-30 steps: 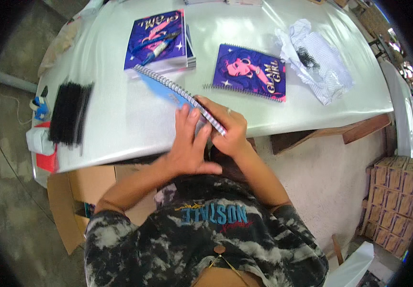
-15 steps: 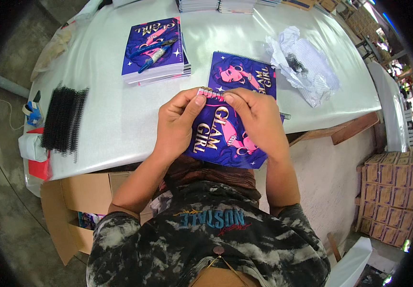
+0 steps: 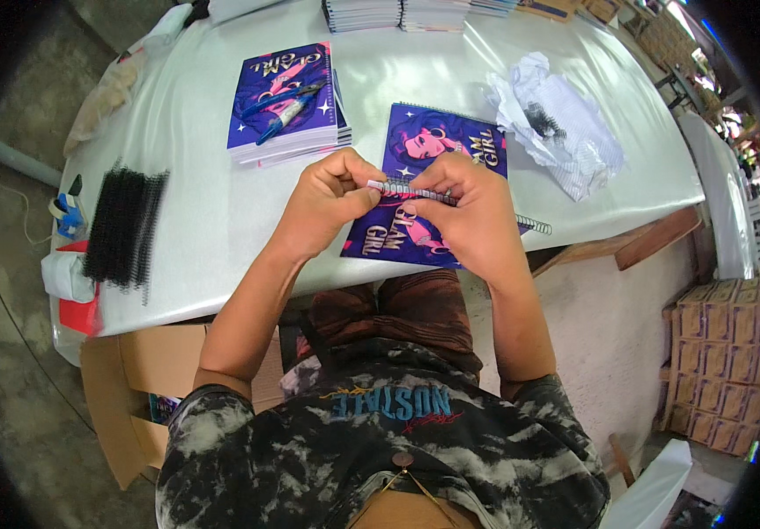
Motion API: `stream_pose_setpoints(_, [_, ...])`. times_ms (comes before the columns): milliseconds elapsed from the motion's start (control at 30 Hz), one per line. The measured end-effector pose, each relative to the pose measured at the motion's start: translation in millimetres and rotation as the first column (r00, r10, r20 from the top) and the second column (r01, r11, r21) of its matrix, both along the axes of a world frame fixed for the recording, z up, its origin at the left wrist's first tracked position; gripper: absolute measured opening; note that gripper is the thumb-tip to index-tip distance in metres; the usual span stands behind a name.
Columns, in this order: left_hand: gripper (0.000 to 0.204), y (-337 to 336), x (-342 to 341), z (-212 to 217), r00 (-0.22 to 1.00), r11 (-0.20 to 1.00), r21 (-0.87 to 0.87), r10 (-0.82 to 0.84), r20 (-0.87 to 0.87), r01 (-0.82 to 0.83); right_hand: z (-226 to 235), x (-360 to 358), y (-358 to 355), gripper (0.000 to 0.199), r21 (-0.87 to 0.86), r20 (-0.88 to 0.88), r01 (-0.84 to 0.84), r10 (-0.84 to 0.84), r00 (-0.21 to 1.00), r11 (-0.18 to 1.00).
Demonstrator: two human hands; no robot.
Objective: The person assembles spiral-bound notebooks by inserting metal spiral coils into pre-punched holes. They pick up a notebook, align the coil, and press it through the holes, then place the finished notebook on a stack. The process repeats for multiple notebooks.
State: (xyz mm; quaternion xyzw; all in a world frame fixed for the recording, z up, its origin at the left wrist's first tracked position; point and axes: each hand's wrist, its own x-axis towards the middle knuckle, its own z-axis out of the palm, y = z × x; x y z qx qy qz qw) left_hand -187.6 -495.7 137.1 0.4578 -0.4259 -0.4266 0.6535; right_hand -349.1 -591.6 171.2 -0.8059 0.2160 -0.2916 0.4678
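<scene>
A purple notebook (image 3: 390, 231) with a pink figure on its cover is held in front of me, its punched edge facing away from me. A dark spiral coil (image 3: 534, 225) runs through that edge and sticks out past my right hand. My left hand (image 3: 337, 196) pinches the left end of the edge between thumb and fingers. Thumb and fingers of my right hand (image 3: 466, 210) are closed on the coil along the edge, partly hiding it. Just beyond lies another spiral-bound notebook (image 3: 419, 137), partly covered by my hands.
A notebook stack (image 3: 283, 145) bears blue-handled pliers (image 3: 283, 101) and a marker-like tool. Black coils (image 3: 124, 229) lie at left, crumpled paper (image 3: 565, 132) with more coils at right. An open cardboard box (image 3: 159, 353) stands below the table's near left edge.
The held notebook has tilted, so its cover looks shorter and its near edge has moved away from my lap. More coil shows beyond my right hand. Both hands still grip.
</scene>
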Motion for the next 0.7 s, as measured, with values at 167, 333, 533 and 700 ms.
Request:
stream_pose_setpoints(167, [0.011, -11, 6, -12, 0.990, 0.994, 0.107, -0.027, 0.139, 0.012, 0, -1, -2, 0.018, -0.159, -0.078, 0.009, -0.022, 0.997, 0.987])
stream_pose_setpoints(333, [0.031, -15, -25, -13, 0.908, 0.999, 0.045, -0.042, 0.417, 0.026, -4, -26, -23, 0.021, -0.322, 0.169, 0.173, -0.123, 0.978, 0.931])
stream_pose_setpoints(533, [0.036, -92, -17, -28, 0.870, 0.898, -0.079, 0.439, 0.224, -0.433, -56, -55, -66, 0.046, -0.277, 0.242, 0.564, -0.512, 0.824, 0.778])
stream_pose_setpoints(700, [0.052, -118, -2, -88, 0.335, 0.765, 0.072, 0.193, 0.922, -0.640, -132, -56, -83, 0.053, -0.389, -0.110, 0.479, -0.556, 0.824, 0.787])
